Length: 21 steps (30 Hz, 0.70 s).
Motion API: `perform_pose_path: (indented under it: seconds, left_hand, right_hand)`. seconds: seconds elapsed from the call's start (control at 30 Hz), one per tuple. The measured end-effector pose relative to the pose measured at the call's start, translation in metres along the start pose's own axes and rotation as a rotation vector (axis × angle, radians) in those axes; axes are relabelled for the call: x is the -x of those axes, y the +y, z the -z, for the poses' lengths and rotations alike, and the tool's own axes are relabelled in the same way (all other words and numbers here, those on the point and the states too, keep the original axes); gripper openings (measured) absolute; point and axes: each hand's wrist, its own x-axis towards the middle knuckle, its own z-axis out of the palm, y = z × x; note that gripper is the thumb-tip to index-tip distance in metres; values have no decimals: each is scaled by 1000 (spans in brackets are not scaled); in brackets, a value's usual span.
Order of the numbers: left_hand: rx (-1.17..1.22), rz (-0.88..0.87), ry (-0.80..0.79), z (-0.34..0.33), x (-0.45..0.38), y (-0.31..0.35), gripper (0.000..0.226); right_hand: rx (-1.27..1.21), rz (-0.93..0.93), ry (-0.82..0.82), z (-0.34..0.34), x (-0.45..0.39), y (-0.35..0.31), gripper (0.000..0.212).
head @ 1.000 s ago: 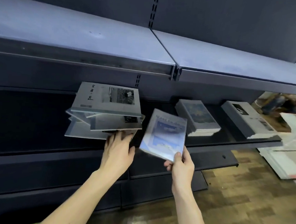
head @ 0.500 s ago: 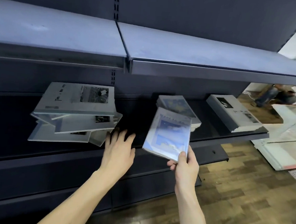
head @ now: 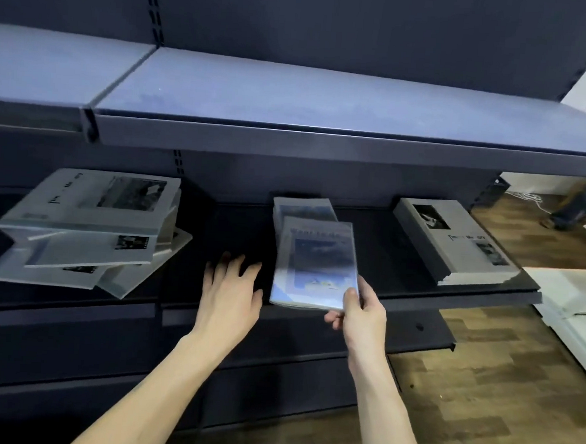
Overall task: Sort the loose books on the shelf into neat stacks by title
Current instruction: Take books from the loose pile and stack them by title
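Dark metal shelf [head: 400, 290], messy grey book pile [head: 88, 230] far left, left hand [head: 228, 297] spread open at shelf edge, right hand [head: 361, 312] pinching blue book [head: 316, 264] before blue stack [head: 302, 208], neat grey stack [head: 455, 245] right, wood floor [head: 480, 387] beyond.

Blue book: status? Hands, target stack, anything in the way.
Right hand pinches blue book, held in front of blue stack. Left hand open over shelf. Messy grey pile at left, clear of the path.
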Motion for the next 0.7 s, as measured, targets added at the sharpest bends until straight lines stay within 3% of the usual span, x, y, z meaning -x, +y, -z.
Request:
perform_pose_path:
  seconds: [0.4,0.57,0.7]
  left_hand:
    - [-17,200,8,-2,-6,40,50]
    - [-29,235,1,0,-10,42,48]
    - [-15,266,-19,3,-18,46,51]
  right_hand:
    - [233,142,-218,33,-73,-14,28]
    - [434,277,-293,29,-91,-16,67]
    - [511,361,-283,23,-99,-10,66]
